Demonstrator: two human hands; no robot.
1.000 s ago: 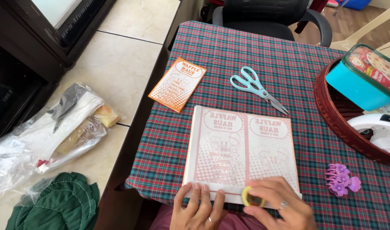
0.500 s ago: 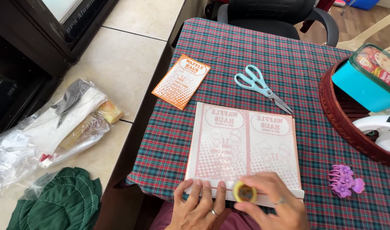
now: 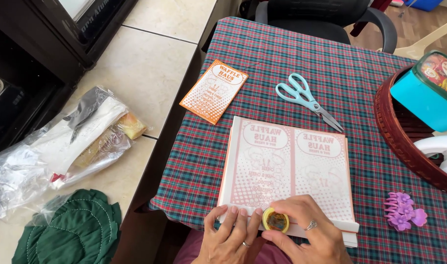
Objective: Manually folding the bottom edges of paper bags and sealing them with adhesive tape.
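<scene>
A flat pink-and-white printed paper sheet [image 3: 287, 166] lies on the plaid tablecloth [image 3: 282, 63], its near edge folded over a white stack. My right hand [image 3: 309, 232] holds a small yellow roll of tape [image 3: 276, 220] against that near edge. My left hand [image 3: 230, 237] rests beside it, fingers pressed flat on the paper's near left corner, touching the tape roll.
Light-blue scissors [image 3: 306, 100] lie beyond the paper. An orange printed paper bag [image 3: 213, 90] sits at the table's left edge. A purple hair claw [image 3: 404, 211] lies right. A dark red basket [image 3: 404, 142] holds a teal box [image 3: 426, 93]. Plastic bags [image 3: 62, 142] and green cloth [image 3: 72, 234] lie on the floor.
My right hand has turned the tape roll so its hole faces up and shifted it slightly left along the paper's near edge. My left hand stays on the corner.
</scene>
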